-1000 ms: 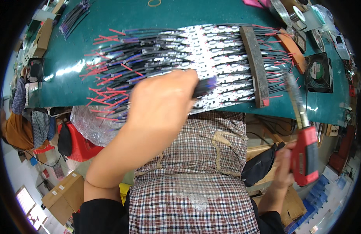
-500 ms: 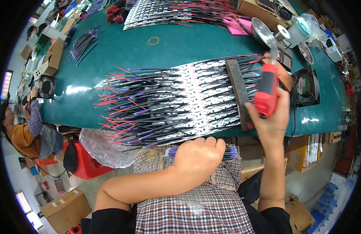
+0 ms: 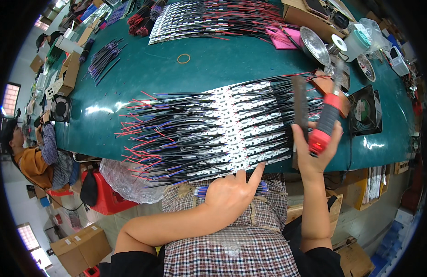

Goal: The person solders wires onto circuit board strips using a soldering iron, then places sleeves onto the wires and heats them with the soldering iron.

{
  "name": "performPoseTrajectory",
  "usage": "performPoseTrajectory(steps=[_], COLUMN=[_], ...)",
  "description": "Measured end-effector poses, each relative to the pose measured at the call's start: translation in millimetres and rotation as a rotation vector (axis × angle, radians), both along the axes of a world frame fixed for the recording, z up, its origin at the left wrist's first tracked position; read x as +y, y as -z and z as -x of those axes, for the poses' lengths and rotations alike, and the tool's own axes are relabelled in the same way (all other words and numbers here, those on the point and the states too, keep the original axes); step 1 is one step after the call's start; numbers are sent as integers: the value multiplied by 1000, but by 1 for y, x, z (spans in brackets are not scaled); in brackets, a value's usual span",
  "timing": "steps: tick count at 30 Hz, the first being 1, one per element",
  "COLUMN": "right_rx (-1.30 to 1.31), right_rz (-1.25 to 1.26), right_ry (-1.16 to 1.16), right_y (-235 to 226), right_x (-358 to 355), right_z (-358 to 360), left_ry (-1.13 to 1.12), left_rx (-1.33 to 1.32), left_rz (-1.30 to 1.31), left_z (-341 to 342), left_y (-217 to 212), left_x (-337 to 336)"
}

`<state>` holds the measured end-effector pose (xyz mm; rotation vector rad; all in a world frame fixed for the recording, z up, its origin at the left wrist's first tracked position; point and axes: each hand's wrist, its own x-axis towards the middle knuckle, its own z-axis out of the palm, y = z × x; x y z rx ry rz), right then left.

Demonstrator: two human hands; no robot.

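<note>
Filling the foreground, here's the checked apron (image 3: 222, 249), and above it the left hand (image 3: 232, 194), fingers curled over a bundle (image 3: 203, 190) of blue-tipped wires, just off the desk's (image 3: 199, 76) front edge. The index finger breaks ranks, reaching out to the near side of the white boards (image 3: 234, 134)!

Over to the right hand (image 3: 317, 159): it's closed around a red iron (image 3: 328, 117), metal tip aimed at the far side of the desk, a touch blurred. The thumb sits against a dark bar (image 3: 298, 101), though whether it pinches the bar too, I cannot tell.

The boards lie right up at the desk's front edge, around its middle, black wires streaming both ways, red ends bristling on the left. Past the iron there's an orange block (image 3: 323, 83), and beside that a black fan (image 3: 363, 111) near the right end.

Farther in, a thin band (image 3: 183, 63) lies by itself, with purple-tipped wires (image 3: 102, 61) toward the left end. A metal dish (image 3: 315, 45) stands next to a spool (image 3: 339, 43) in the far right corner, a pink pad (image 3: 287, 39) close by. And along the far edge, more boards in a second set (image 3: 176, 21), beside a carton (image 3: 301, 14)!
</note>
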<state>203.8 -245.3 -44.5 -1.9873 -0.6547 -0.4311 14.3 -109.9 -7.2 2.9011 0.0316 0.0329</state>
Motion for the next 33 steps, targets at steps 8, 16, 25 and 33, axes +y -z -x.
performPoseTrajectory(steps=[8,16,25,33], right_rx=[65,233,167,122], right_rz=[-199,-221,-155,-109], right_ry=[274,213,191,149], right_y=[-12,-4,0,6], right_x=[-32,-36,-39,-42], right_z=[-1,12,16,14], left_ry=[-53,20,-41,-67], left_rx=[52,42,60,182], left_rz=[-169,-154,-176,-194], left_z=[2,-12,-27,-19], left_y=[-4,-29,-12,-18], left_x=[-3,-6,-7,-9])
